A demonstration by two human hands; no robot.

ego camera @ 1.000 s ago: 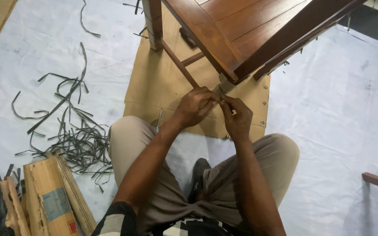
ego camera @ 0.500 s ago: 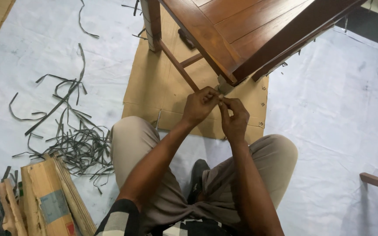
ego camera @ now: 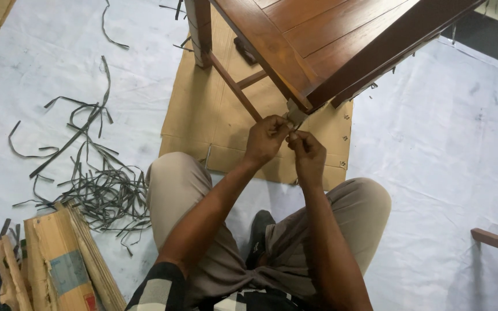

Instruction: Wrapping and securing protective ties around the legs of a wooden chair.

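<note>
Head view of a seated person working at the corner of a polished, reddish-brown wooden furniture piece (ego camera: pixel 341 40) with a panelled top and a slanting rail. The left hand (ego camera: pixel 267 138) and the right hand (ego camera: pixel 306 151) are meeting just beneath that corner, the fingers of both pinching together on a short, flat, grey strip (ego camera: pixel 295 114) that is hanging from the wood's edge; the two hands are touching each other at the fingertips. The person's legs, in smooth beige trousers (ego camera: pixel 185 190), are spreading to either side of a flat sheet of brown corrugated cardboard (ego camera: pixel 203 121) lying under the furniture on a wrinkled pale white floor sheet (ego camera: pixel 445 150). To the left, a loose tangle of thin, dark grey cut strips (ego camera: pixel 96 190) is curling across the sheet, well apart from the hands. At lower left, folded cardboard pieces (ego camera: pixel 59 265) are lying beside that tangle.
</note>
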